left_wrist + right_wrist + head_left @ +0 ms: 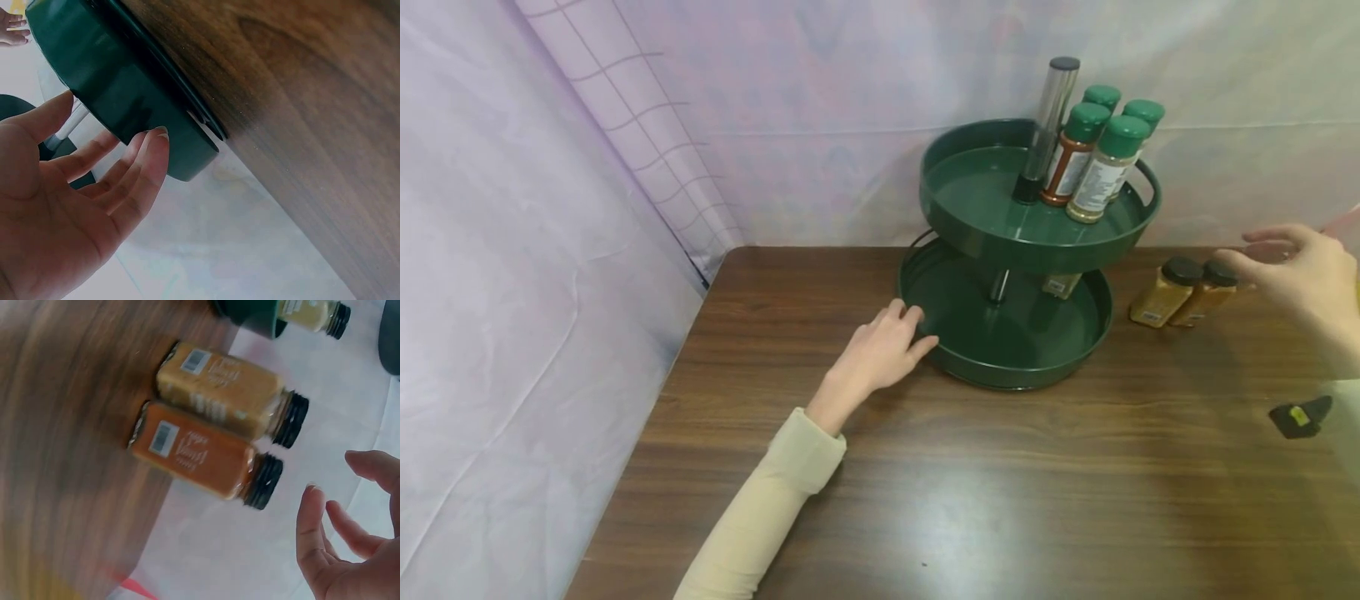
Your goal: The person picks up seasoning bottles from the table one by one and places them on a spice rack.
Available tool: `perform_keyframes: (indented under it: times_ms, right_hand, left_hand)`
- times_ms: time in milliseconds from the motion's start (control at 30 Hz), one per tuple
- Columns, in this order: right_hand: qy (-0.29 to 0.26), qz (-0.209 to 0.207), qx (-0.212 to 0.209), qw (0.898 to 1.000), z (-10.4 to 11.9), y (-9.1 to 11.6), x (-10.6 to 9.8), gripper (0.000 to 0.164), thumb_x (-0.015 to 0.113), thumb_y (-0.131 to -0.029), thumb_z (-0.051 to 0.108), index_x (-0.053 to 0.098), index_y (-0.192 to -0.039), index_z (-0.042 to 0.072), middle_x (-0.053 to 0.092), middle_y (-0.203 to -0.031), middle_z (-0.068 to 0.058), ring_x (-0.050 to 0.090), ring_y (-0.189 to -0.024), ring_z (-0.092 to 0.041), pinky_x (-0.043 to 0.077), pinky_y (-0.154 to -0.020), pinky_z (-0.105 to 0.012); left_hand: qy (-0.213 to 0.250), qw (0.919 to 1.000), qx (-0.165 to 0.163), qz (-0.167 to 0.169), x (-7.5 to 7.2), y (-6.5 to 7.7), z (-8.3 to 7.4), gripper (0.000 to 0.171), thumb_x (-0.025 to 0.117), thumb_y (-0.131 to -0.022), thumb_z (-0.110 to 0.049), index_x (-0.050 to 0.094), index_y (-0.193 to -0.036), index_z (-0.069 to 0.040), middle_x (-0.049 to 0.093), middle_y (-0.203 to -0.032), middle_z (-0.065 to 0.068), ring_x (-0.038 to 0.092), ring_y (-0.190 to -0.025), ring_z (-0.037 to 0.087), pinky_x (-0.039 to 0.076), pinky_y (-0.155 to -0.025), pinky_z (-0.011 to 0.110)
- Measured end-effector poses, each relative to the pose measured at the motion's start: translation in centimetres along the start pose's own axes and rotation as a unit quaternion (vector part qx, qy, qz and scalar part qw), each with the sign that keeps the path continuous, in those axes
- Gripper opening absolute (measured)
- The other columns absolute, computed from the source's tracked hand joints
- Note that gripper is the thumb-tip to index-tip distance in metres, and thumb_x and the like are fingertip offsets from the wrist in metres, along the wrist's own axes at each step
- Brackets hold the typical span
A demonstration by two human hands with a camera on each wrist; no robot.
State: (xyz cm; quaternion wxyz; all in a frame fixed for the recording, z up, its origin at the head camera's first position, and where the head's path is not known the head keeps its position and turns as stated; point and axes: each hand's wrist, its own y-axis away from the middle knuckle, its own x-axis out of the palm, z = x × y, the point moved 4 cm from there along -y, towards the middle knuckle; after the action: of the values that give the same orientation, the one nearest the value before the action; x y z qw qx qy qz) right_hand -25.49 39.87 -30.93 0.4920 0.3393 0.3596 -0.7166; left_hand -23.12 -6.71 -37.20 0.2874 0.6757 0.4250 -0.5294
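Observation:
A green two-tier turntable rack stands at the back of the table, with an upper tray and a lower tray. My left hand is at the left rim of the lower tray, loosely bent fingertips against its wall and the thumb by its edge. To the right, a spice bottle of yellowish powder and one of orange-brown powder stand side by side, both black-capped. My right hand hovers just right of their caps, thumb and fingers apart, nothing between them.
Several green-capped spice jars stand on the upper tray beside the clear centre post. Another bottle is on the lower tray, partly hidden. A small black object lies at the right. White cloth hangs behind the table.

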Motion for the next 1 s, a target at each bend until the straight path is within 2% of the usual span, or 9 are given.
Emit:
perform_keyframes:
  times_ms: [200,333,400,467,500,567,633,833,1000]
  right_hand:
    - [-0.027,0.026,0.010,0.999,-1.3,-0.1,0.3,0.079,0.055,-0.101,0.048,0.033,-0.151,-0.009,0.045,-0.136,-0.044,0.041,-0.052,0.017,0.042,-0.047,-0.014]
    - [-0.018,0.033,0.015,0.999,-2.0,-0.3,0.6,0.082,0.056,-0.100,0.048,0.031,-0.150,-0.012,0.047,-0.132,-0.045,0.045,-0.050,0.012,0.045,-0.047,-0.019]
    - [-0.009,0.030,0.012,0.999,-2.3,-0.3,0.8,0.081,0.056,-0.100,0.046,0.033,-0.148,-0.014,0.049,-0.127,-0.046,0.058,-0.054,-0.003,0.052,-0.051,-0.029]
    - [-0.006,0.026,0.014,1.000,-2.5,-0.3,1.1,0.078,0.057,-0.100,0.045,0.034,-0.146,-0.014,0.050,-0.126,-0.046,0.068,-0.082,-0.028,0.056,-0.074,-0.044]
    - [-0.004,0.023,0.014,1.000,-2.6,-0.3,1.2,0.077,0.057,-0.100,0.045,0.036,-0.145,-0.015,0.050,-0.126,-0.045,0.064,-0.099,-0.042,0.052,-0.087,-0.052]
    - [-0.005,0.023,0.015,1.000,-2.8,-0.2,1.6,0.077,0.056,-0.101,0.045,0.037,-0.143,-0.016,0.049,-0.127,-0.045,0.040,-0.123,-0.062,0.033,-0.103,-0.067]
    - [-0.006,0.026,0.019,0.999,-2.9,-0.3,1.9,0.076,0.055,-0.101,0.046,0.038,-0.143,-0.016,0.047,-0.130,-0.045,0.025,-0.130,-0.065,0.020,-0.108,-0.072]
    - [0.009,0.043,0.027,0.999,-3.5,-0.6,2.6,0.077,0.051,-0.102,0.047,0.039,-0.141,-0.018,0.039,-0.136,-0.048,0.019,-0.133,-0.067,0.015,-0.109,-0.072]
    - [0.017,0.047,0.024,0.998,-3.7,-0.9,2.9,0.074,0.050,-0.102,0.047,0.045,-0.133,-0.020,0.041,-0.128,-0.047,0.022,-0.127,-0.068,0.016,-0.107,-0.073]
  left_hand:
    - [-0.001,1.0000,0.000,0.001,0.0,0.0,0.1,0.052,0.049,-0.106,-0.044,0.054,-0.138,-0.003,0.054,-0.129,0.019,0.062,-0.103,0.026,0.056,-0.070,0.038]
    - [0.001,1.0000,0.001,0.003,0.0,0.1,0.1,0.052,0.048,-0.107,-0.044,0.053,-0.139,-0.003,0.053,-0.130,0.020,0.062,-0.103,0.027,0.056,-0.069,0.038]
    - [0.003,1.0000,0.001,0.004,0.0,0.1,0.1,0.052,0.048,-0.106,-0.043,0.053,-0.139,-0.003,0.053,-0.131,0.020,0.062,-0.104,0.027,0.055,-0.069,0.037]
    - [0.003,1.0000,0.002,0.005,0.0,0.1,0.0,0.053,0.048,-0.106,-0.044,0.053,-0.139,-0.003,0.053,-0.131,0.020,0.062,-0.104,0.027,0.055,-0.068,0.036]
    - [0.003,1.0000,0.002,0.005,0.0,0.1,0.0,0.053,0.048,-0.106,-0.044,0.053,-0.139,-0.003,0.053,-0.131,0.020,0.062,-0.103,0.027,0.055,-0.067,0.036]
    - [0.001,1.0000,0.002,0.004,0.0,0.1,0.1,0.052,0.048,-0.106,-0.044,0.053,-0.139,-0.003,0.053,-0.131,0.019,0.062,-0.103,0.026,0.055,-0.067,0.035]
    - [-0.001,1.0000,0.001,0.003,0.0,0.1,0.1,0.052,0.048,-0.106,-0.044,0.054,-0.138,-0.003,0.053,-0.130,0.019,0.062,-0.103,0.026,0.055,-0.068,0.036]
    - [-0.004,1.0000,0.002,0.001,0.0,0.0,0.1,0.052,0.049,-0.106,-0.044,0.054,-0.137,-0.003,0.054,-0.130,0.019,0.062,-0.103,0.026,0.056,-0.068,0.037]
    - [-0.004,1.0000,0.001,0.001,0.0,0.0,0.1,0.052,0.049,-0.106,-0.044,0.055,-0.137,-0.003,0.054,-0.129,0.019,0.062,-0.102,0.026,0.056,-0.068,0.036]
